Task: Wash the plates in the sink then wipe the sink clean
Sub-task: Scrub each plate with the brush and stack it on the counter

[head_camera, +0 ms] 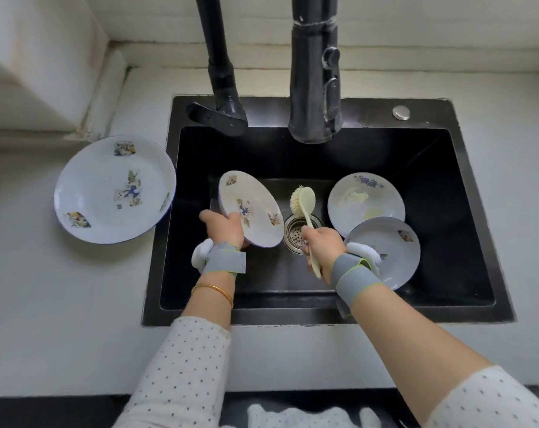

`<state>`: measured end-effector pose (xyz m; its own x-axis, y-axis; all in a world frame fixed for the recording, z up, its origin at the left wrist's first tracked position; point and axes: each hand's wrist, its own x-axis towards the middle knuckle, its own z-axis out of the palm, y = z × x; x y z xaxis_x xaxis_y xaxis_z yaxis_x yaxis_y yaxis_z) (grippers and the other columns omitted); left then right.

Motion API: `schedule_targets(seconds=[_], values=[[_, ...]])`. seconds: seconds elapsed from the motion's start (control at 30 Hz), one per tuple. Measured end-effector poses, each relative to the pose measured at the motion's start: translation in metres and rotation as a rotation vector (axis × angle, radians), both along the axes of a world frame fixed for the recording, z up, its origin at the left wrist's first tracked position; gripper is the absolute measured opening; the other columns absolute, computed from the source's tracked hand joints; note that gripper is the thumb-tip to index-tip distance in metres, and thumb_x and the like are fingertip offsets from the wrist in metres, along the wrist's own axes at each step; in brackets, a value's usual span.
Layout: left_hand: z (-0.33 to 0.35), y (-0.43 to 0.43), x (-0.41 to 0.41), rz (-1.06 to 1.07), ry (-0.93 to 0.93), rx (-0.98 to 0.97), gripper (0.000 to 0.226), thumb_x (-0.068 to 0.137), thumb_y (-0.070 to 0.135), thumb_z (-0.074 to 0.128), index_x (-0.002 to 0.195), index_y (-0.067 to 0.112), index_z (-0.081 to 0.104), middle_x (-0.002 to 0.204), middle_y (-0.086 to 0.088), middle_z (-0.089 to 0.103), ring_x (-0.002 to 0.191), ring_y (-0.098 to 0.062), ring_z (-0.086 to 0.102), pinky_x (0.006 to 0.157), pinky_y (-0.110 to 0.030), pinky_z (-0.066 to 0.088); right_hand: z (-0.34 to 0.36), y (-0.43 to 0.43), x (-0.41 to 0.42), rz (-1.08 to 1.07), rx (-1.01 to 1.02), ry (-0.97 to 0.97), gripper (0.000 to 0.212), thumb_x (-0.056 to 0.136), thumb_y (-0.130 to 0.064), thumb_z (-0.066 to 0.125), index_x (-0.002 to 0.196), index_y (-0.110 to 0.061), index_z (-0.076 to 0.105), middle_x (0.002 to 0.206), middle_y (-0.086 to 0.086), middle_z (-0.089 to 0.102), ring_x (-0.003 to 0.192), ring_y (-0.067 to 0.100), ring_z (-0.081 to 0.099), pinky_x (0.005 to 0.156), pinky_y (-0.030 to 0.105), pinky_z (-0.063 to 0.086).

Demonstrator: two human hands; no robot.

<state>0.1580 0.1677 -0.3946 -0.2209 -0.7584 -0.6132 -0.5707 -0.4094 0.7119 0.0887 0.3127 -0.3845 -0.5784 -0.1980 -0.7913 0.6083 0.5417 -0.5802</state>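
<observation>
Black sink [447, 186] set in a pale counter [61, 288]. Left hand [223, 228] pinches the tilted plate [251, 208] at its near rim, inside the basin; right hand [322, 244] wraps the brush [305, 208] handle. Two plates [365, 200] lie at right. Plates likely rigid, slippery when wet, chippable: hold at the rim.

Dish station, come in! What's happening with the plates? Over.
Left hand grips tilted plate. Right hand holds brush, off plate. Far plate and near plate wait in sink; nothing blocking.

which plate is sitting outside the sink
The big plate on the counter left of the sink; the other three are inside it, one in the left hand.
</observation>
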Motion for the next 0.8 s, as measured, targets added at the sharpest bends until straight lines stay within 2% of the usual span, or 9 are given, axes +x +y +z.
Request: schedule_targets(seconds=[0.07, 0.17, 0.27, 0.37, 0.43, 0.5, 0.63, 0.73, 0.8], values=[[0.009, 0.004, 0.006, -0.146, -0.05, -0.13, 0.022, 0.095, 0.007, 0.04, 0.114, 0.007, 0.029, 0.101, -0.008, 0.049, 0.078, -0.022, 0.049, 0.068, -0.032, 0.045, 0.002, -0.002, 0.001, -0.036, 0.006, -0.022, 0.028, 0.093, -0.016, 0.045, 0.066, -0.011, 0.041, 0.055, 0.006, 0.039, 0.041, 0.017, 0.03, 0.042, 0.019, 0.028], [0.021, 0.013, 0.016, -0.299, -0.134, -0.245, 0.028, 0.096, 0.007, 0.035, 0.124, 0.011, 0.037, 0.099, -0.006, 0.052, 0.07, -0.018, 0.049, 0.05, -0.026, 0.033, 0.001, -0.003, 0.006, -0.009, 0.03, -0.01, 0.031, 0.094, -0.016, 0.047, 0.064, -0.011, 0.042, 0.058, 0.007, 0.041, 0.045, 0.017, 0.033, 0.045, 0.022, 0.03], [0.024, 0.016, 0.024, -0.429, -0.249, -0.431, 0.036, 0.096, 0.006, 0.032, 0.13, 0.014, 0.041, 0.107, -0.012, 0.056, 0.076, -0.027, 0.051, 0.054, -0.028, 0.035, 0.0, -0.001, 0.01, 0.119, 0.079, 0.054, 0.026, 0.092, -0.016, 0.049, 0.068, -0.011, 0.043, 0.063, 0.009, 0.043, 0.047, 0.018, 0.037, 0.045, 0.023, 0.034], [0.027, 0.014, 0.022, -0.542, -0.281, -0.55, 0.037, 0.096, 0.009, 0.03, 0.13, 0.017, 0.042, 0.107, -0.015, 0.056, 0.078, -0.033, 0.056, 0.058, -0.034, 0.039, 0.009, 0.003, 0.008, 0.308, 0.159, 0.169, 0.012, 0.09, -0.015, 0.049, 0.081, -0.008, 0.046, 0.068, 0.007, 0.044, 0.05, 0.02, 0.039, 0.041, 0.019, 0.032], [0.029, 0.012, 0.019, -0.514, -0.257, -0.529, 0.037, 0.097, 0.01, 0.028, 0.13, 0.018, 0.042, 0.104, -0.016, 0.057, 0.079, -0.034, 0.056, 0.059, -0.034, 0.038, 0.018, 0.007, 0.005, 0.412, 0.209, 0.261, 0.009, 0.09, -0.016, 0.05, 0.095, -0.009, 0.048, 0.075, 0.007, 0.048, 0.057, 0.021, 0.044, 0.042, 0.02, 0.033], [0.031, 0.011, 0.016, -0.388, -0.168, -0.427, 0.037, 0.098, 0.015, 0.027, 0.132, 0.019, 0.043, 0.105, -0.013, 0.059, 0.082, -0.03, 0.055, 0.064, -0.033, 0.039, 0.026, 0.008, 0.001, 0.464, 0.206, 0.316, 0.02, 0.09, -0.017, 0.052, 0.105, -0.009, 0.042, 0.083, 0.008, 0.05, 0.064, 0.023, 0.048, 0.054, 0.027, 0.041], [0.026, 0.02, 0.017, -0.124, 0.051, -0.221, 0.04, 0.102, 0.028, 0.028, 0.138, 0.018, 0.043, 0.111, -0.001, 0.055, 0.096, -0.019, 0.051, 0.081, -0.03, 0.04, 0.039, 0.006, -0.009, 0.584, 0.19, 0.407, 0.025, 0.089, -0.015, 0.051, 0.109, -0.009, 0.036, 0.087, 0.008, 0.05, 0.067, 0.025, 0.049, 0.061, 0.034, 0.045], [0.02, 0.021, 0.021, -0.051, 0.067, -0.155, 0.043, 0.103, 0.031, 0.028, 0.138, 0.012, 0.044, 0.119, -0.004, 0.054, 0.102, -0.018, 0.05, 0.085, -0.028, 0.038, 0.05, 0.002, -0.017, 0.833, 0.269, 0.454, 0.024, 0.095, -0.023, 0.044, 0.115, -0.012, 0.04, 0.093, 0.009, 0.054, 0.072, 0.03, 0.053, 0.067, 0.037, 0.049], [0.017, 0.021, 0.022, -0.032, 0.079, -0.123, 0.044, 0.103, 0.032, 0.028, 0.136, 0.009, 0.046, 0.123, -0.006, 0.054, 0.105, -0.018, 0.049, 0.086, -0.028, 0.037, 0.06, 0.003, -0.019, 1.004, 0.322, 0.486, 0.03, 0.098, -0.028, 0.043, 0.124, -0.015, 0.043, 0.107, 0.009, 0.059, 0.087, 0.031, 0.057, 0.078, 0.038, 0.05]])
